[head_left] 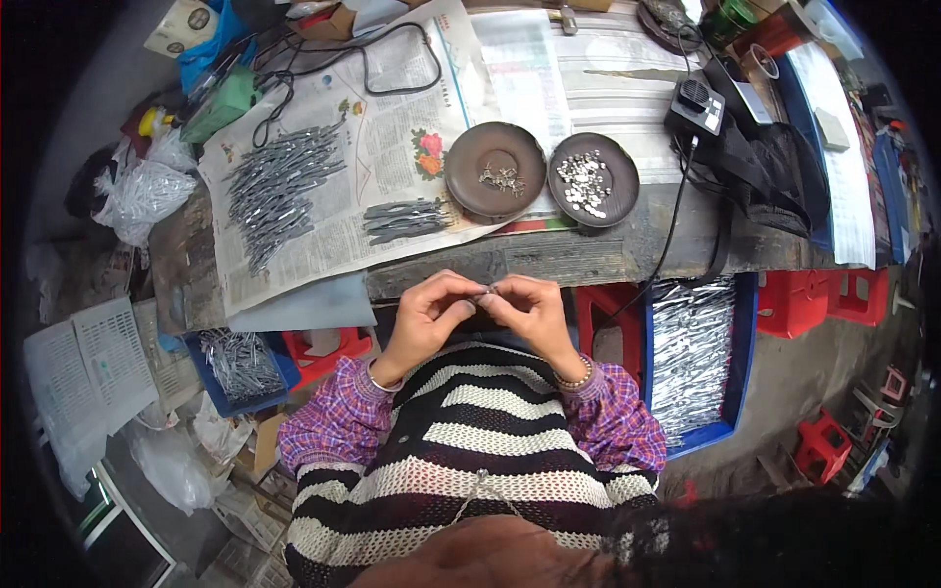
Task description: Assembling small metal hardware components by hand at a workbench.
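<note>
1. Holding a small piece [484,293] up in the air, just off the near edge of the table [534,257]; mostly covered by fingers, so cannot tell its exact kind.
2. Pinching with left hand [431,316] and right hand [534,316], thumb and forefinger nearly closed at each tip, other fingers curled in; meeting almost tip to tip around that piece.
3. Judging by this grip, midway through one piece, not yet set down.
4. Lying nearest beyond, on newspaper [377,147]: a short row of slim grey strips [405,220]; farther left, a much larger heap of similar strips [279,191]. Cannot tell finished from waiting.
5. Standing beside the short row: a brown dish [495,139] with few brassy bits [503,179], then a second dish [621,176] with many silvery discs [585,184]. Probably plenty left to use.
6. Farther out, below table height: a right-hand blue bin [747,343] well filled with silvery strips [691,348], and a smaller left-hand blue bin [243,403] also holding metal pieces [235,361].
</note>
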Action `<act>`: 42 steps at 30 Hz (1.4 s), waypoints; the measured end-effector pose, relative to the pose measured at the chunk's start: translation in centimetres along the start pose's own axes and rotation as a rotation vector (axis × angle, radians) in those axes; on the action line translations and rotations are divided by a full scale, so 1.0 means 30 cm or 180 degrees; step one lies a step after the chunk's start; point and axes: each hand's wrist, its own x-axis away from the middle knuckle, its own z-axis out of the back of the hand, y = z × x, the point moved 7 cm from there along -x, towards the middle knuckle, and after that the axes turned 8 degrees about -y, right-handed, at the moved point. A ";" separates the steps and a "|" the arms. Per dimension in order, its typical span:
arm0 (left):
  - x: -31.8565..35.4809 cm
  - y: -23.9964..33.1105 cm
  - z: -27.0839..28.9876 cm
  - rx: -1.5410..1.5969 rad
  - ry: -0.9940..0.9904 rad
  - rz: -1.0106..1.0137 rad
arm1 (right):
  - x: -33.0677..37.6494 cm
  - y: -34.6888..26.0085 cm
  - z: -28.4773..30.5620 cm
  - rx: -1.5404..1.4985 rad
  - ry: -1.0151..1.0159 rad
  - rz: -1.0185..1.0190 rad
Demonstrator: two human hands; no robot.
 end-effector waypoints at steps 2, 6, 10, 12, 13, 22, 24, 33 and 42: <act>-0.005 0.004 -0.004 0.0023 -0.0064 0.0024 | 0.011 0.061 -0.019 -0.1073 -0.0398 -0.0700; -0.011 0.004 0.011 -0.0115 -0.0164 0.0062 | 0.012 0.059 -0.026 -0.1244 -0.0454 -0.0778; -0.046 0.080 0.090 -0.1242 -0.0015 -0.0309 | 0.004 0.053 -0.030 -0.1295 -0.0197 -0.0672; -0.081 0.157 0.161 -0.1955 0.0406 -0.0587 | 0.000 0.045 -0.027 -0.1255 -0.0167 -0.0565; -0.103 0.168 0.201 -0.2311 0.0465 -0.0594 | 0.001 0.047 -0.030 -0.1252 -0.0176 -0.0564; -0.164 0.090 0.295 -0.3301 0.0011 -0.0333 | -0.008 0.074 -0.039 -0.1170 -0.0123 -0.0538; -0.199 0.051 0.252 -0.3440 -0.0174 -0.0363 | 0.001 0.064 -0.005 -0.0894 -0.0063 -0.0622; -0.131 -0.050 0.267 -0.4005 -0.0248 -0.0591 | -0.043 0.011 -0.027 0.0031 0.0007 0.0393; -0.149 -0.060 0.266 -0.3954 -0.0409 -0.0206 | -0.018 -0.018 -0.012 0.0058 0.0048 0.0666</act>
